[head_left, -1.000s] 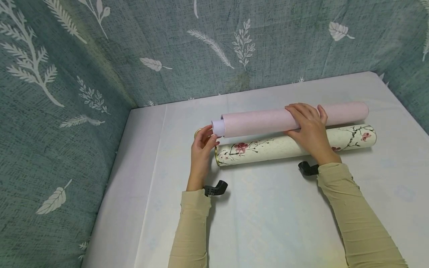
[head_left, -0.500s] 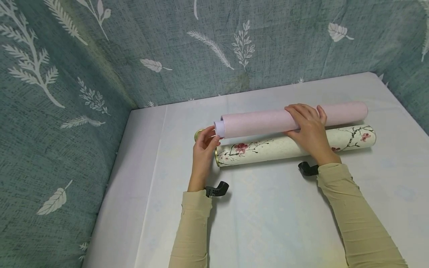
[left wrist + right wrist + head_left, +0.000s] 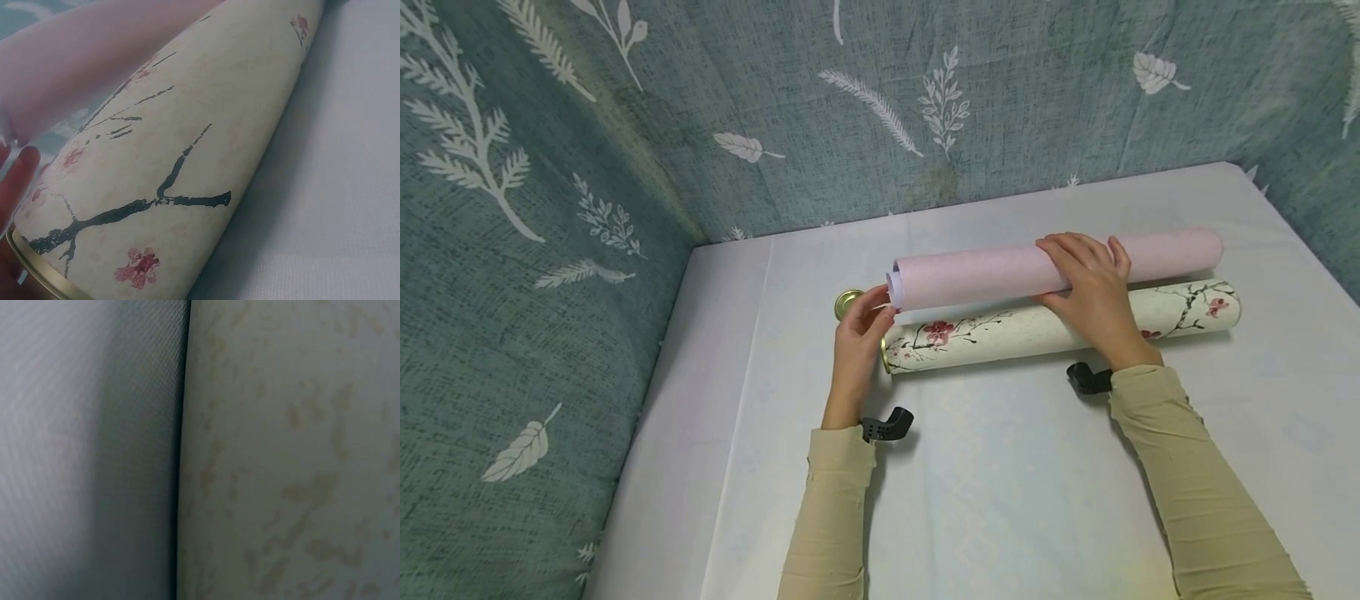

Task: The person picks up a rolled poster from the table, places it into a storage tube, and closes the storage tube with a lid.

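Observation:
A long pink paper roll (image 3: 970, 275) lies behind a cream tube (image 3: 1000, 337) printed with red blossoms and dark branches. From the pink roll's left end a short bit of white inner roll (image 3: 895, 289) sticks out. My left hand (image 3: 853, 346) holds this white end between thumb and fingertips. Over the pink roll's middle, my right hand (image 3: 1093, 300) grips it with fingers across the top and thumb on the near side. The left wrist view shows the blossom tube (image 3: 175, 150) close up, fingertips at its left. Only cream tube (image 3: 294, 450) and cloth fill the right wrist view.
A round gold lid (image 3: 847, 303) lies on the white-covered table (image 3: 1000, 483) just beyond my left hand. The cream tube has a gold rim at its left end. Teal leaf-patterned fabric (image 3: 790, 100) hangs behind the table and along its left side.
The white inner roll has slid rightward into the pink roll, and less of it sticks out. My left hand moved slightly right with it, uncovering the gold lid. My right hand stays put.

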The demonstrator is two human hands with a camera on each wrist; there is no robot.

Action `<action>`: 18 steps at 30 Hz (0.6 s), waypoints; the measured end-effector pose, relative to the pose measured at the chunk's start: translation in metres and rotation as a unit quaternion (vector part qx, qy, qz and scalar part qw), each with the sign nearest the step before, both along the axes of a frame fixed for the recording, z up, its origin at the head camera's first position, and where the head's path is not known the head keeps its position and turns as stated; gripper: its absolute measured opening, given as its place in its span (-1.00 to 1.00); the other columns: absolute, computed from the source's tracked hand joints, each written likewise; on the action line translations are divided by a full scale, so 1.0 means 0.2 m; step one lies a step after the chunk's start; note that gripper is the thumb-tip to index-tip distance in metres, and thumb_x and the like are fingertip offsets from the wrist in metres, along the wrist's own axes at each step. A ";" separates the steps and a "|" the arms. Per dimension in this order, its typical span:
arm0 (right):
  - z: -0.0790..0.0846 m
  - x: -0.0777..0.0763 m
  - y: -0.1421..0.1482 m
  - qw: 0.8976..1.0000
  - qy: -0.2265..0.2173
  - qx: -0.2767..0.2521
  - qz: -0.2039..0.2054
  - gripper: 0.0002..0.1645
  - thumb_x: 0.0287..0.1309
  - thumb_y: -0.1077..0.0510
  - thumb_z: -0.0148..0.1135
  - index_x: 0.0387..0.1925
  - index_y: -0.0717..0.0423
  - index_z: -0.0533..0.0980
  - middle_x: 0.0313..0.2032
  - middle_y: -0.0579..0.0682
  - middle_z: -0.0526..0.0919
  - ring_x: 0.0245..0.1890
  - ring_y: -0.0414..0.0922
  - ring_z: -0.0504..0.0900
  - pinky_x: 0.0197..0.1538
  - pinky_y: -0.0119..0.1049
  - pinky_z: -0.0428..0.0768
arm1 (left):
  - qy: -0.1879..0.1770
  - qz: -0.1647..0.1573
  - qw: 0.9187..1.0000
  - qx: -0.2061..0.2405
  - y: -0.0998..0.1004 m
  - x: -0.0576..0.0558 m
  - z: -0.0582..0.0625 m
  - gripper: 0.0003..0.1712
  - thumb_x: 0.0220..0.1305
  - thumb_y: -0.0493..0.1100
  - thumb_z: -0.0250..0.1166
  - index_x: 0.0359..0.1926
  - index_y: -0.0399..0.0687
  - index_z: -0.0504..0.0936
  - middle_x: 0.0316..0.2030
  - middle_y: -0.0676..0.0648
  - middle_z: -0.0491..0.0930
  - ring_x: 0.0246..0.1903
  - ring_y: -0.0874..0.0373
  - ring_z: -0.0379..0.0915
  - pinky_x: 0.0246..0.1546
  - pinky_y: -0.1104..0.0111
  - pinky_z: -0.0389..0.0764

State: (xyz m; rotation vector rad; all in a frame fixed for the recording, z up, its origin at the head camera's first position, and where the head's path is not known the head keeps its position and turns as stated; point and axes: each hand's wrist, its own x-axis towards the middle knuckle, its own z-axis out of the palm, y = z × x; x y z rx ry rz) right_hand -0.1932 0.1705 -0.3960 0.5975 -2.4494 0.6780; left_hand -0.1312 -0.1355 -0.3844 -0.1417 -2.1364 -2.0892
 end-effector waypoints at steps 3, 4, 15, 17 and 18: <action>0.00 0.00 0.00 1.000 -0.003 0.002 -0.001 -0.17 -0.36 0.11 0.51 0.10 -0.02 0.39 0.10 -0.02 0.39 0.16 0.00 0.21 0.23 0.04 -0.19 | -0.005 0.000 1.000 -0.007 0.00 0.00 0.00 -0.57 0.22 -0.16 0.15 0.11 -0.14 0.41 0.00 -0.09 0.45 -0.06 0.10 0.42 -0.04 0.28 0.42; 0.00 0.00 0.00 1.000 -0.003 0.003 -0.002 -0.17 -0.36 0.11 0.51 0.10 -0.02 0.39 0.10 -0.02 0.39 0.16 0.00 0.21 0.23 0.04 -0.19 | -0.005 -0.001 1.000 -0.009 0.00 0.00 0.00 -0.57 0.22 -0.16 0.15 0.11 -0.14 0.41 0.00 -0.08 0.45 -0.06 0.11 0.42 -0.04 0.28 0.41; 0.00 -0.01 0.00 1.000 -0.003 0.001 -0.004 -0.15 -0.38 0.11 0.52 0.10 -0.03 0.39 0.10 -0.04 0.39 0.17 -0.02 0.21 0.23 0.02 -0.21 | 0.014 -0.008 1.000 -0.017 0.01 0.00 0.00 -0.62 0.27 -0.21 0.08 0.10 -0.21 0.42 -0.07 -0.12 0.50 -0.11 0.10 0.45 -0.08 0.28 0.43; 0.00 -0.01 0.00 1.000 -0.002 0.001 -0.003 -0.15 -0.39 0.12 0.52 0.09 -0.03 0.39 0.10 -0.04 0.39 0.17 -0.02 0.21 0.23 0.02 -0.20 | 0.017 -0.012 0.999 -0.024 0.01 0.00 0.00 -0.62 0.27 -0.21 0.08 0.10 -0.21 0.41 -0.07 -0.12 0.50 -0.10 0.06 0.44 -0.07 0.27 0.42; 0.00 -0.01 0.00 1.000 -0.002 0.001 -0.003 -0.15 -0.39 0.12 0.52 0.09 -0.03 0.39 0.10 -0.04 0.39 0.17 -0.02 0.21 0.23 0.03 -0.20 | 0.019 -0.014 0.999 -0.027 0.01 0.00 0.00 -0.62 0.27 -0.21 0.08 0.11 -0.21 0.41 -0.06 -0.13 0.50 -0.10 0.03 0.44 -0.07 0.27 0.42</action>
